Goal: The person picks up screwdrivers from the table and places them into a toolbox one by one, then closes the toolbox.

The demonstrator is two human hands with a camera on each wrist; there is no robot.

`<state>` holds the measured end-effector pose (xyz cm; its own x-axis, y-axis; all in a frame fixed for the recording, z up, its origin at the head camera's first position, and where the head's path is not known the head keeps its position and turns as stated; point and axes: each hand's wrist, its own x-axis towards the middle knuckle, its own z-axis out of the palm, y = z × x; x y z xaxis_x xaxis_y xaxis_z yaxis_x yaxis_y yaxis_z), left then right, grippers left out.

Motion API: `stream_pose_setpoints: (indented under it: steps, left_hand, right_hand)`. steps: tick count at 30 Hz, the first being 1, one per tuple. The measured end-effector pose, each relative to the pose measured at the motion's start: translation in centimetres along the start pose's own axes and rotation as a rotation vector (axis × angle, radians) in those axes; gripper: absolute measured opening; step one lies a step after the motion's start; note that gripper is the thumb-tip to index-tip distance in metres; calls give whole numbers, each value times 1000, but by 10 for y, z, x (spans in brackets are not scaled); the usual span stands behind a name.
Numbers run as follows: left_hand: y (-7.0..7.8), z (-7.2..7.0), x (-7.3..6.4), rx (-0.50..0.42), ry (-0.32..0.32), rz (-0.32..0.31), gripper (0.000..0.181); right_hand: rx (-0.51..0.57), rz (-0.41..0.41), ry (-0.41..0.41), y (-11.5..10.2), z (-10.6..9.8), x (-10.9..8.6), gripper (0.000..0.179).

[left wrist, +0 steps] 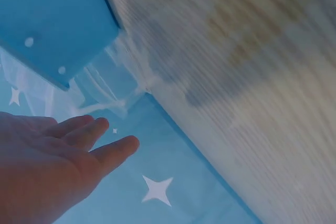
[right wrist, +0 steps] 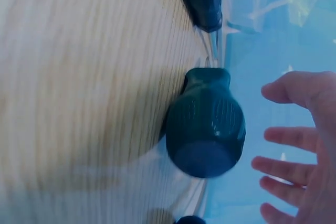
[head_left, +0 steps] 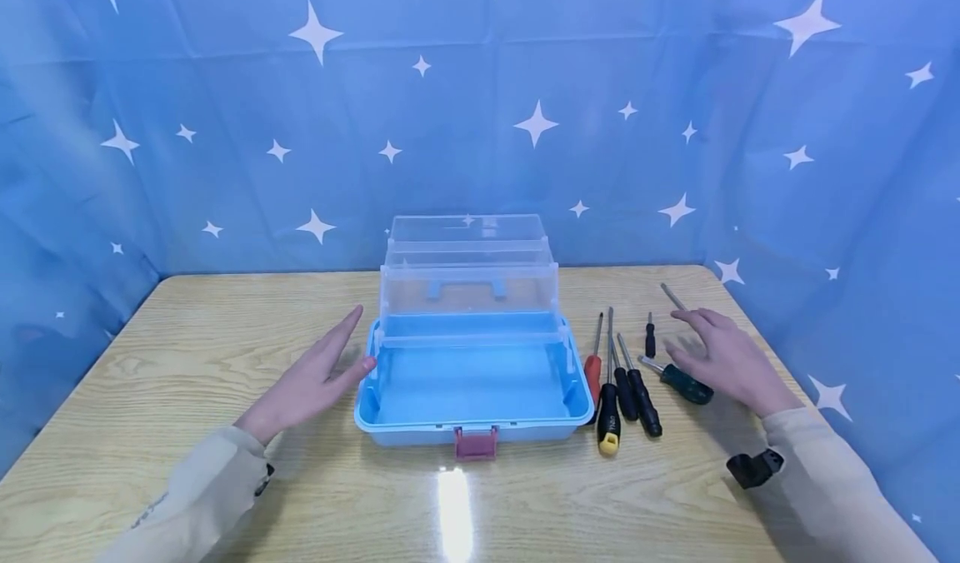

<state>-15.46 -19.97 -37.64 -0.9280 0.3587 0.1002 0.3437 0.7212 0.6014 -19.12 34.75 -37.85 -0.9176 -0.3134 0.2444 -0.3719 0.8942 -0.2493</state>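
A light blue toolbox [head_left: 472, 388] with its clear lid [head_left: 468, 288] raised stands mid-table, a purple latch [head_left: 476, 444] at its front. My left hand [head_left: 311, 384] is beside its left wall, fingers straight, thumb tip right at the rim. To the right, my right hand [head_left: 727, 359] hovers with spread fingers, holding nothing. Nearest to it lies a stubby screwdriver with a dark green handle [head_left: 686, 385], large in the right wrist view. The shaft of another screwdriver [head_left: 672, 296] sticks out past the fingertips, its handle hidden by the hand.
Between the box and my right hand lie several screwdrivers: one red-handled [head_left: 592, 373], one black with a yellow end [head_left: 609, 417], black ones [head_left: 643, 401] and a small one [head_left: 650, 340]. A blue star-patterned curtain [head_left: 450, 130] hangs along the back and right edges of the wooden table [head_left: 337, 496].
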Motion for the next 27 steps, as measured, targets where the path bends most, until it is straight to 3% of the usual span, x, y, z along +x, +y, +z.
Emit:
stream_pose_setpoints:
  steps: [8, 15, 27]
  left_hand:
    - [7, 10, -5, -48, -40, 15, 86]
    - [12, 16, -9, -60, -100, -7, 100]
    - [12, 25, -8, -152, -94, 40, 109]
  right_hand:
    - [44, 20, 1, 15, -4, -11, 50]
    - [71, 63, -18, 31, -2, -24, 43]
    - [97, 118, -23, 51, 0, -46, 40]
